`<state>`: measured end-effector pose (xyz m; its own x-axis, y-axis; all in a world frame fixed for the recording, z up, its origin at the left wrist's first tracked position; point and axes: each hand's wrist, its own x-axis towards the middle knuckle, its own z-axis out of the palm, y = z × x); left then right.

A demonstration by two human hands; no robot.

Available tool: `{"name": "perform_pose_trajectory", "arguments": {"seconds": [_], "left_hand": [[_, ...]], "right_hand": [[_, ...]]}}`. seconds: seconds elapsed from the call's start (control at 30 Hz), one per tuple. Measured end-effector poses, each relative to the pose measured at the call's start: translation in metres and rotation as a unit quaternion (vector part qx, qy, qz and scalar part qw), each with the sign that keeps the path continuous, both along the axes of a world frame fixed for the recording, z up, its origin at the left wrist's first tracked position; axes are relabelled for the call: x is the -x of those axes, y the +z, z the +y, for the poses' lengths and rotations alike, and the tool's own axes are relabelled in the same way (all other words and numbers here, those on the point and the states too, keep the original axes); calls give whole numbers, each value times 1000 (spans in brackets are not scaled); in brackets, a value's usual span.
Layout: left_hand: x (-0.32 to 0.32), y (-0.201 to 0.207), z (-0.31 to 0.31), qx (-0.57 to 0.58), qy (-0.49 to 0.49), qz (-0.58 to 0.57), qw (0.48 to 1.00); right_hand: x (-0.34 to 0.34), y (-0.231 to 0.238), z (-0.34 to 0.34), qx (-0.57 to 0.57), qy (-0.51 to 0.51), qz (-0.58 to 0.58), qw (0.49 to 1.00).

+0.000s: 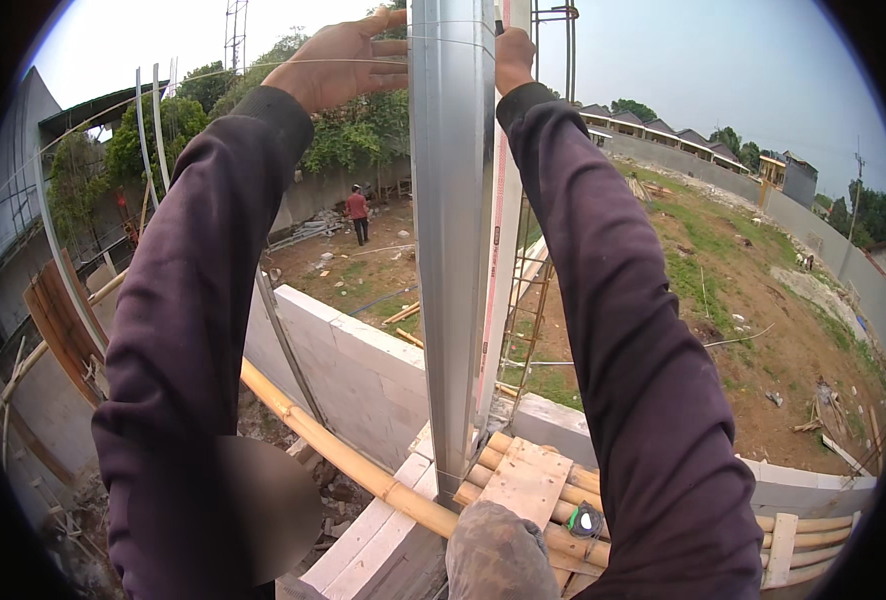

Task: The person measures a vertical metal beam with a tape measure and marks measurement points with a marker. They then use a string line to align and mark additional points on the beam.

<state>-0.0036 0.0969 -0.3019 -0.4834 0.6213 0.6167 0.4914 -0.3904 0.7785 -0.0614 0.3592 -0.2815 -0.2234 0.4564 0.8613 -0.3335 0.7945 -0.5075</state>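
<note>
Upright metal post (453, 230) stands between both hands: left hand (338, 62) flat against its nine o'clock side, right hand (514, 60) clamped at three o'clock. Open yard beyond the block wall (353, 365).

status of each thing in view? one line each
left hand: raised, palm against the metal post, fingers spread
right hand: raised, closed around the post's far edge
metal post: upright, foot on the block wall
block wall: unfinished, top course bare
bamboo pole: lying slanted along the wall
tape measure: lying on the bamboo platform
</note>
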Motion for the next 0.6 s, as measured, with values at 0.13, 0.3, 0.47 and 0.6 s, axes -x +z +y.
{"name": "perform_pose_trajectory", "arguments": {"seconds": [0.13, 0.3, 0.47, 0.6], "left_hand": [[14, 17, 14, 112, 95, 139, 979], [3, 21, 11, -170, 67, 81, 980], [-46, 39, -23, -148, 45, 138, 978], [-61, 42, -32, -103, 12, 182, 978]], "right_hand": [[23, -5, -3, 54, 173, 25, 983], [-49, -17, -3, 95, 151, 65, 982], [-170, -8, -49, -146, 232, 223, 935], [-194, 1, -98, -330, 195, -22, 923]]}}
